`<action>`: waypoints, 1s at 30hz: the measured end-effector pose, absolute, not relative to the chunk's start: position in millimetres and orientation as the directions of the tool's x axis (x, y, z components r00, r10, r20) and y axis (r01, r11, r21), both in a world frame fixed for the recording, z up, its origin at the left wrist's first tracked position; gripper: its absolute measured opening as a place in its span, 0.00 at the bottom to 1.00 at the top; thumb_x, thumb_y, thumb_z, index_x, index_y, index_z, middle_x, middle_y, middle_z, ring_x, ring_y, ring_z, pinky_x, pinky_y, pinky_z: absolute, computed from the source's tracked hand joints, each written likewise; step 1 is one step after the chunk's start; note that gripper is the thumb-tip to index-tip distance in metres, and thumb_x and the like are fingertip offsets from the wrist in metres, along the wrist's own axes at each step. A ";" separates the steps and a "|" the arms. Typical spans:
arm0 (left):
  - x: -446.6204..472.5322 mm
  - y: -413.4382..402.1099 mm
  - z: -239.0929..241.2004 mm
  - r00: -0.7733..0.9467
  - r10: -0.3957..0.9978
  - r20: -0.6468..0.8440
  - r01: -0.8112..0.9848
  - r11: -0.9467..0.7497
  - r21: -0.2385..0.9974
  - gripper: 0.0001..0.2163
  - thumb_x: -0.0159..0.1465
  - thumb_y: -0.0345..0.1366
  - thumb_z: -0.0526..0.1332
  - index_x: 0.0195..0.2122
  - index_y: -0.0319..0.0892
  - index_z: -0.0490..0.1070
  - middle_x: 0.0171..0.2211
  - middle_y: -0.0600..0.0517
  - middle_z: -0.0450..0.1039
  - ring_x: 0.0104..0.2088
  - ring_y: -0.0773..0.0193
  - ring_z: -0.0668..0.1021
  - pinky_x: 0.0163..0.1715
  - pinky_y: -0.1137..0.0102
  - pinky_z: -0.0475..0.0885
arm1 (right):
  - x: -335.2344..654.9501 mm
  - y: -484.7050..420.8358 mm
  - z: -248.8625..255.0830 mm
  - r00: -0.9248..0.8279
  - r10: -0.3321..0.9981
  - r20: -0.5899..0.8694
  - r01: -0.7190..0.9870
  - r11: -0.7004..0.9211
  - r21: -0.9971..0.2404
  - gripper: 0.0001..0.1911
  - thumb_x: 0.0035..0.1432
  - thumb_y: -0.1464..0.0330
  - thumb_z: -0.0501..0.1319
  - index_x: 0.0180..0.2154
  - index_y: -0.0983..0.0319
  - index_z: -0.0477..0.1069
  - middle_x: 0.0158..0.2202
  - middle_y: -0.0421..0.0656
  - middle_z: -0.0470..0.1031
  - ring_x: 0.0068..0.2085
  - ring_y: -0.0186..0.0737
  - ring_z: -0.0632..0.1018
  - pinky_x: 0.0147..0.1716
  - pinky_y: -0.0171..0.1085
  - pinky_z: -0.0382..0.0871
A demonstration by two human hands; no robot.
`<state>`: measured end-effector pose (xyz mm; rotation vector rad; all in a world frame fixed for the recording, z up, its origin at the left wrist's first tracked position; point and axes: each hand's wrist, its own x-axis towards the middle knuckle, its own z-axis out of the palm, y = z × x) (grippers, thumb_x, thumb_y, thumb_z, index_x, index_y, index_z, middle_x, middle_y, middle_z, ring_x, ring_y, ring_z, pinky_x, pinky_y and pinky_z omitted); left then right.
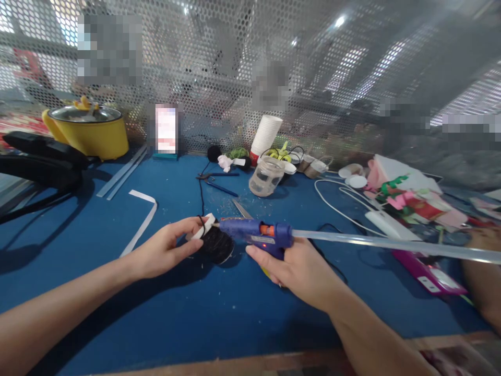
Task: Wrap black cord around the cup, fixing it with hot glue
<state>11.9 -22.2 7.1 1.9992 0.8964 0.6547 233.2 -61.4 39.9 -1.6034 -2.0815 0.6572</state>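
Observation:
In my right hand [301, 269] is a blue glue gun [250, 230], its red light lit and a long clear glue stick [371, 240] running out of its back. The nozzle points left and meets, or nearly meets, a white strip [207, 224] on a black yarn-wrapped piece [217, 248]. My left hand [168, 245] pinches that piece at its white edge with thumb and fingers. From there a black yarn strand [202, 196] runs back across the blue table. Behind the glue gun lies a pair of scissors [242, 210], partly hidden.
Pliers [219, 175], a clear jar [266, 176] and stacked white cups [266, 137] stand or lie behind. A phone [166, 129] and yellow pot [97, 133] are back left. At right are a purple power strip [428, 274], cables, paper flowers [415, 193] and another person's arm [483, 277].

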 end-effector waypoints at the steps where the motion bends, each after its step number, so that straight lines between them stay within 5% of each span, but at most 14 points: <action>1: 11.7 -22.1 7.3 0.613 0.781 0.118 0.349 -0.401 0.847 0.09 0.60 0.35 0.49 0.25 0.39 0.58 0.38 0.49 0.66 0.40 0.62 0.69 0.41 0.67 0.64 | 233.4 -61.0 40.4 -0.232 0.972 0.038 0.764 0.206 -0.612 0.15 0.53 0.60 0.53 0.21 0.60 0.67 0.11 0.37 0.64 0.18 0.37 0.71 0.19 0.33 0.64; 17: 10.9 -21.2 7.1 0.623 0.773 0.124 0.336 -0.407 0.849 0.08 0.61 0.35 0.50 0.26 0.39 0.60 0.38 0.46 0.68 0.49 0.59 0.67 0.48 0.67 0.61 | 236.6 -58.9 41.3 -0.253 0.954 -0.163 0.637 0.037 -0.770 0.21 0.51 0.58 0.53 0.13 0.61 0.57 0.10 0.36 0.60 0.14 0.30 0.64 0.16 0.30 0.62; 30: 10.8 -21.1 7.7 0.611 0.782 0.126 0.340 -0.403 0.850 0.08 0.60 0.34 0.51 0.24 0.39 0.59 0.40 0.45 0.68 0.47 0.59 0.68 0.48 0.65 0.61 | 239.2 -54.0 43.6 -0.285 0.952 -0.114 0.595 0.083 -0.799 0.23 0.53 0.58 0.53 0.12 0.60 0.54 0.09 0.36 0.59 0.13 0.29 0.64 0.16 0.30 0.62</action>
